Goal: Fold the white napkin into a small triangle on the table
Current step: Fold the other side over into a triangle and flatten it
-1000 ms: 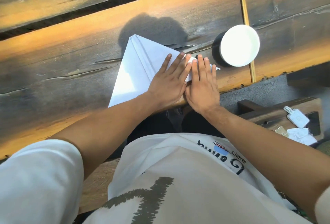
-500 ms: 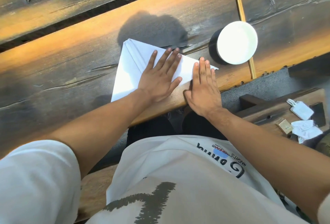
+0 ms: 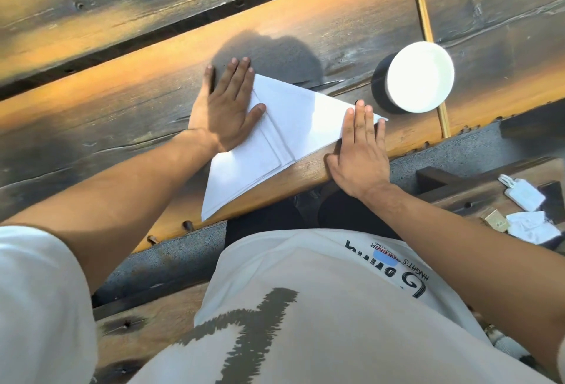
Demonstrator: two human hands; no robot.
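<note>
Hands have parted since half a second ago: the left hand [image 3: 224,108], then in the middle of the white napkin [image 3: 293,126], now lies at its far left corner, fingers reaching past the paper's edge onto wood; the right hand [image 3: 360,151] has stayed at the right-hand tip. A second ago the two were side by side, touching. More of the napkin's middle is uncovered now. Both hands lie flat, palms down, fingers spread and straight, gripping nothing, pressing the paper to the table [image 3: 122,114]. The napkin is a long folded triangle with layered edges showing along its near left part (several stacked plies, count unclear), lying on the near plank, its near corner almost at the table's edge. Just right of the napkin's tip stands a white cup [image 3: 420,76], dark on its outside, close to the right hand's fingertips but apart from them. A single thin wooden stick [image 3: 428,29] runs under or behind the cup, which one I cannot tell. Lower right, on a dark bench [image 3: 489,191], lie a small white tagged item [image 3: 524,194], a small tan box [image 3: 494,220] and a crumpled white piece [image 3: 533,227]. Table is weathered planks, grey and orange-lit, a dark gap between them; grey ground below.
</note>
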